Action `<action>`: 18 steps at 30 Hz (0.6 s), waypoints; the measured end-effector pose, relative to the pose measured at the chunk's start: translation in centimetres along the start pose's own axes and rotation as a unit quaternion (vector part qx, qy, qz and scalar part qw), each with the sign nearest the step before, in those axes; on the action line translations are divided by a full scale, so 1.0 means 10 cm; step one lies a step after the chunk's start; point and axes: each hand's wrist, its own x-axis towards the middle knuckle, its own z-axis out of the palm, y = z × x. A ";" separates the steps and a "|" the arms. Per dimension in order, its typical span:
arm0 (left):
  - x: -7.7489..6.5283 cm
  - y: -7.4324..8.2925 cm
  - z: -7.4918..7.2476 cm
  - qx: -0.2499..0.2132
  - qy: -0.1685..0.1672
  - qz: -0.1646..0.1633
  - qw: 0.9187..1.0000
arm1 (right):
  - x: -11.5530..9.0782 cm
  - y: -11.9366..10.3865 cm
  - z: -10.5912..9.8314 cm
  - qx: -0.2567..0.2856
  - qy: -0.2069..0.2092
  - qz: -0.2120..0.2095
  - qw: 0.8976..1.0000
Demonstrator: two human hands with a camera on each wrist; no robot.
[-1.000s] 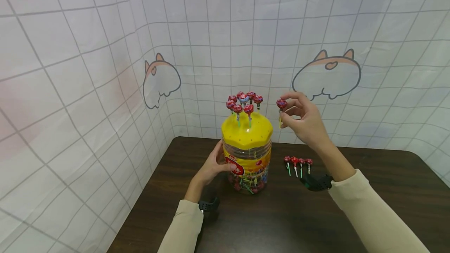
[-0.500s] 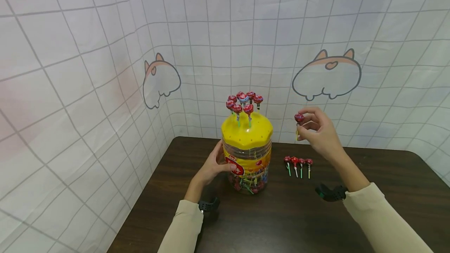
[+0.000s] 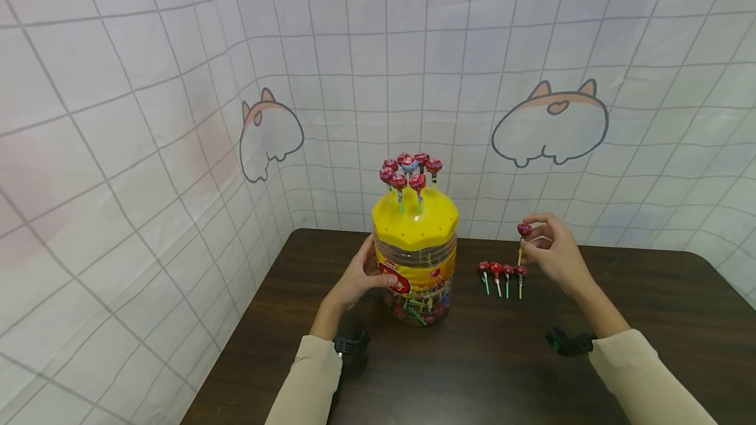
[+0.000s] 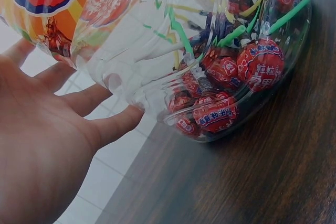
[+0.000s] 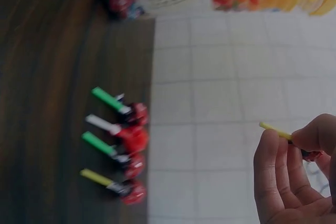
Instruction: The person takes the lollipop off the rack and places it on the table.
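Note:
A clear plastic candy jar (image 3: pixel 416 274) with a yellow lid (image 3: pixel 420 231) stands upright on the table. Several red lollipops (image 3: pixel 417 182) and a bluish one (image 3: pixel 409 164) stick up from the lid by their sticks. My left hand (image 3: pixel 354 281) holds the jar's left side, thumb across the label and fingers round the back. More wrapped lollipops (image 4: pixel 215 111) lie inside the jar. To the right, my right hand (image 3: pixel 555 254) pinches a lollipop (image 3: pixel 524 229) by its yellow stick (image 5: pixel 275 130), head up, above the row of lollipops (image 3: pixel 496 268) on the table.
The dark wooden table (image 3: pixel 472 366) meets a white gridded cloth (image 3: pixel 354 31) at the back and left, printed with cartoon animal shapes. Dark bands sit on both wrists. In the right wrist view, the lying lollipops (image 5: pixel 134 163) form a neat side-by-side line.
My right hand has moved right and down with the lollipop, away from the jar lid to above the row's right end. The left hand and jar stay put.

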 end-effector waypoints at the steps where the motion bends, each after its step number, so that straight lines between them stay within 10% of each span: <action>1: 0.00 0.00 0.00 0.001 0.000 0.000 1.000 | -0.01 0.05 -0.01 -0.002 0.000 0.005 1.000; 18: 0.00 -0.01 0.01 -0.002 0.004 0.000 1.000 | -0.14 0.68 -0.14 0.002 -0.021 0.084 0.996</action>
